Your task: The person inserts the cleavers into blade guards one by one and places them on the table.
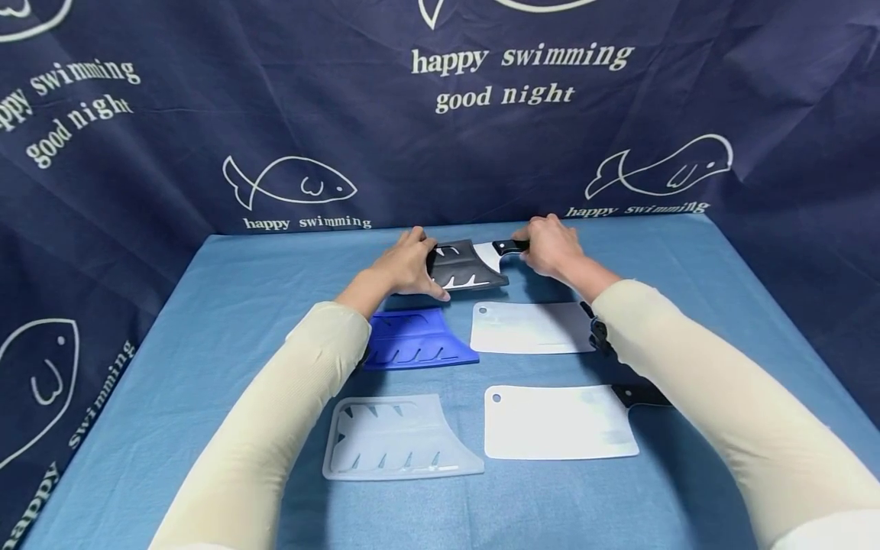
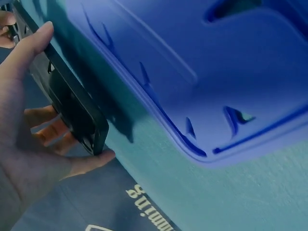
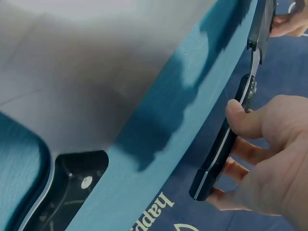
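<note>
While I am watching from the head view, the cleaver (image 1: 488, 256) is sitting partly inside the black sheath (image 1: 467, 267) at the upper middle of the frame, with both hands on the pair. I am reading the step as sliding blade and sheath along each other, though I cannot tell whether the blade is going in or coming out. For good work I am favouring a straight, even stroke along the blade, with no twist, and fingertips clear of the cutting edge and the sheath's mouth. The left hand (image 1: 407, 265) is gripping the sheath's left end, thumb and fingers spread apart around it; the right hand (image 1: 550, 246) is pinching the black handle (image 1: 512, 247) between its thumb and curled fingers. The handle is pointing toward the right of the frame and the sheathed end toward the left. The long axis is running nearly level across the frame, rising slightly toward the handle, and I am judging that the cutting edge is facing the bottom of the frame
</note>
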`<state>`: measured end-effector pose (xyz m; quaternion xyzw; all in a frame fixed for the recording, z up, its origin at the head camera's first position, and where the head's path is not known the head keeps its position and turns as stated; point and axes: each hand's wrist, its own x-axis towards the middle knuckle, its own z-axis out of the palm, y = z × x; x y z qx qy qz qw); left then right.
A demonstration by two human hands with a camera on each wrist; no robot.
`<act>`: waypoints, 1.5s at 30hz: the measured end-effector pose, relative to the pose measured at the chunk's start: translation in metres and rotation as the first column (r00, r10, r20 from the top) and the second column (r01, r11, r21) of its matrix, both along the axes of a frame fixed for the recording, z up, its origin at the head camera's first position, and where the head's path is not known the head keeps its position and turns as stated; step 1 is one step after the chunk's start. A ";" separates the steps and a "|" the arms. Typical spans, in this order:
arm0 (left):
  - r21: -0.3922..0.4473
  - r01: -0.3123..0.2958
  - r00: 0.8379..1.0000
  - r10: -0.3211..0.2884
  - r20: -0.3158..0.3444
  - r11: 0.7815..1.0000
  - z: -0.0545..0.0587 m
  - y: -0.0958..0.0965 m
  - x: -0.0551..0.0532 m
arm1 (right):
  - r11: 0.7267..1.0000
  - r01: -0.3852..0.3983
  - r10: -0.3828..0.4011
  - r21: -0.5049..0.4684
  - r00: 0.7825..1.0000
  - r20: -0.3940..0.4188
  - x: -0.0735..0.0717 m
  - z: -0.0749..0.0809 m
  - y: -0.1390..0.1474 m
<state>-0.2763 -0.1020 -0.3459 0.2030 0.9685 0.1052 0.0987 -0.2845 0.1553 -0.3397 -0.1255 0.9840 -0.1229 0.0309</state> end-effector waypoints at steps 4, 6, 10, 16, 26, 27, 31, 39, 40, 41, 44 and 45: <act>0.009 0.028 0.999 -0.028 0.043 1.000 -0.009 -0.001 -0.004 | 1.000 0.012 -0.012 0.009 0.999 0.037 -0.006 -0.005 -0.002; 0.013 0.037 0.998 -0.038 0.058 0.999 -0.013 -0.002 -0.005 | 1.000 0.009 -0.010 0.015 0.998 0.063 -0.009 -0.008 -0.002; 0.016 0.031 0.997 -0.032 0.064 0.999 -0.017 -0.002 -0.007 | 1.000 -0.004 0.003 0.007 0.995 0.102 -0.013 -0.011 -0.004; 0.005 0.013 0.995 -0.014 0.096 1.000 -0.017 -0.001 -0.008 | 1.000 0.008 -0.007 -0.008 0.993 0.120 -0.018 -0.015 -0.005; -0.075 -0.006 0.982 0.020 0.187 0.997 -0.013 0.003 -0.007 | 1.000 -0.004 0.005 -0.011 0.995 0.103 -0.018 -0.028 -0.005; -0.082 -0.008 0.982 0.023 0.187 0.997 -0.013 0.003 -0.007 | 1.000 -0.001 0.002 -0.013 0.995 0.100 -0.018 -0.029 -0.005; -0.094 -0.013 0.983 0.030 0.181 0.995 -0.012 0.004 -0.005 | 1.000 0.001 0.000 -0.013 0.996 0.093 -0.016 -0.029 -0.005; -0.093 -0.022 0.983 0.039 0.181 0.995 -0.013 0.003 -0.003 | 1.000 -0.019 0.017 0.024 0.995 0.096 -0.013 -0.031 -0.003; -0.088 -0.023 0.982 0.038 0.183 0.996 -0.013 0.002 -0.002 | 0.999 -0.018 0.015 0.030 0.995 0.102 -0.013 -0.031 -0.003; -0.087 -0.021 0.982 0.037 0.184 0.996 -0.013 0.002 -0.002 | 0.999 -0.016 0.013 0.033 0.994 0.109 -0.013 -0.031 -0.003; -0.084 -0.018 0.982 0.033 0.187 0.996 -0.014 0.000 -0.001 | 0.999 -0.015 0.010 0.035 0.991 0.134 -0.013 -0.030 -0.003; -0.083 -0.018 0.982 0.033 0.187 0.996 -0.015 0.000 0.000 | 0.999 -0.018 0.013 0.036 0.990 0.141 -0.013 -0.030 -0.002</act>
